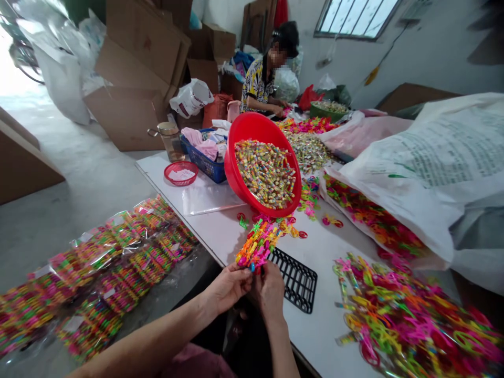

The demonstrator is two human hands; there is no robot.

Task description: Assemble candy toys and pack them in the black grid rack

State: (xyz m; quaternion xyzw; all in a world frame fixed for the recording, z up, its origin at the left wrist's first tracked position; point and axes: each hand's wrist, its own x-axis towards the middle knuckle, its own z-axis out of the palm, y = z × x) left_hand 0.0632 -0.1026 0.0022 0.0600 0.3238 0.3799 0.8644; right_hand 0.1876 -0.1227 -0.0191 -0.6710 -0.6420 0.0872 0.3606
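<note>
Between my two hands is a bundle of small bright plastic toys (258,244) in pink, orange, yellow and green. My left hand (232,286) pinches the bundle's near end from the left. On the other side my right hand (270,286) closes around the same end, its fingertips partly hidden. Just right of that hand a black slotted rack (297,283) lies on the white table (326,320). Beyond the bundle a red bowl (232,176) leans toward me, filled with small colourful wrapped pieces (268,173).
Packed bags of toys (134,268) cover the floor at left. A heap of loose toys (413,320) spreads at right, below a large white sack (441,157). A blue basket (212,169), a small red basket (181,178) and a jar (171,142) stand further back. Another person (260,79) sits beyond.
</note>
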